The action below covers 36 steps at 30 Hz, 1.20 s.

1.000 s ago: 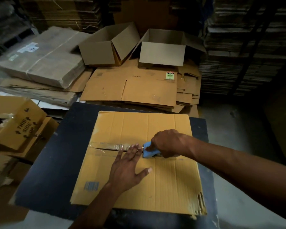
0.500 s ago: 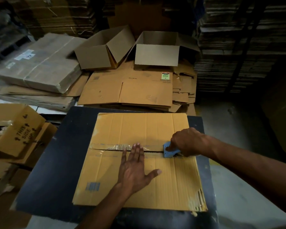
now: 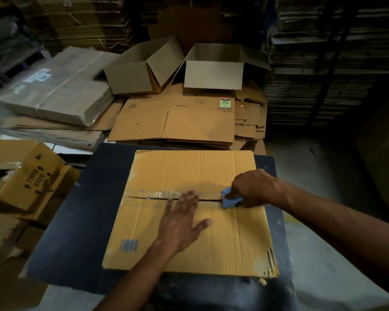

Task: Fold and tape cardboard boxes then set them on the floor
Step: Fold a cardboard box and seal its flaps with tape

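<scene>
A yellow-brown cardboard box (image 3: 184, 243) lies with its closed flaps facing up on a dark table (image 3: 76, 232). A seam with clear tape (image 3: 157, 195) runs across its middle. My left hand (image 3: 180, 223) presses flat on the near flap just below the seam, fingers spread. My right hand (image 3: 252, 189) grips a blue tape dispenser (image 3: 230, 199) at the right end of the seam, near the box's right edge. The box's near right corner is torn.
Two open folded boxes (image 3: 144, 70) (image 3: 213, 72) stand on flattened cardboard sheets (image 3: 177, 122) beyond the table. A wrapped bundle of flat cartons (image 3: 58, 90) lies at the left. A "THIS SIDE UP" box (image 3: 25, 182) sits left of the table. Stacked cardboard fills the shelves behind.
My right hand has drawn the blue dispenser rightward along the seam, from the middle to near the right edge. My left hand stayed pressing on the near flap.
</scene>
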{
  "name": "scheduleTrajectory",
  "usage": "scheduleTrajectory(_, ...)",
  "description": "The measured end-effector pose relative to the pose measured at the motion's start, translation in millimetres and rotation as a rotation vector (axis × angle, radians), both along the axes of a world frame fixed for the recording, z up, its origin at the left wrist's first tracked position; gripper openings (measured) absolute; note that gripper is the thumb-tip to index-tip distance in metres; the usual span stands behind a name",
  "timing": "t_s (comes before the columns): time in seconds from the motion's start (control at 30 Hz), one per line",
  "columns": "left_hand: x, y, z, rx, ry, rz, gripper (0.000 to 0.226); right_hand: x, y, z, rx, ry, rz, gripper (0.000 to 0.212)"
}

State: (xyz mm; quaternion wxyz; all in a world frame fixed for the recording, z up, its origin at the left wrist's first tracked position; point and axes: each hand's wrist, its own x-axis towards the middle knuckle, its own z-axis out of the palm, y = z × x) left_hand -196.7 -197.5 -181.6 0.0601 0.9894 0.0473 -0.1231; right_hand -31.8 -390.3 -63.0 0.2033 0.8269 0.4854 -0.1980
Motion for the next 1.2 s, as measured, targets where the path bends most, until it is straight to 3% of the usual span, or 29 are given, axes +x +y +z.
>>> scheduleTrajectory(0.17,-15,36,5,0.098,0.015,0.187,0.112,-1,-3,-5,0.044,-0.006,-0.029,0.054)
scheduleTrajectory(0.23,-4,13,10,0.067,0.016,0.142,0.118,-2,-3,-5,0.044,-0.009,-0.03,0.054)
scheduleTrajectory(0.37,24,-58,9,-0.032,0.03,-0.169,0.123,1,-1,-4,0.035,0.002,-0.039,0.054)
scheduleTrajectory(0.63,24,-60,-6,-0.033,-0.028,-0.167,0.113,4,-2,6,-0.03,0.026,-0.128,0.056)
scheduleTrajectory(0.83,25,-54,-9,-0.038,-0.019,-0.19,0.111,20,-36,19,-0.11,0.003,-0.186,0.038)
scheduleTrajectory(0.97,28,-59,-4,-0.037,-0.039,-0.183,0.114,24,-62,23,-0.212,0.03,-0.109,0.052)
scheduleTrajectory(1.2,48,-142,13,-0.135,0.002,-0.057,0.13,22,-58,23,-0.125,-0.029,-0.083,0.049)
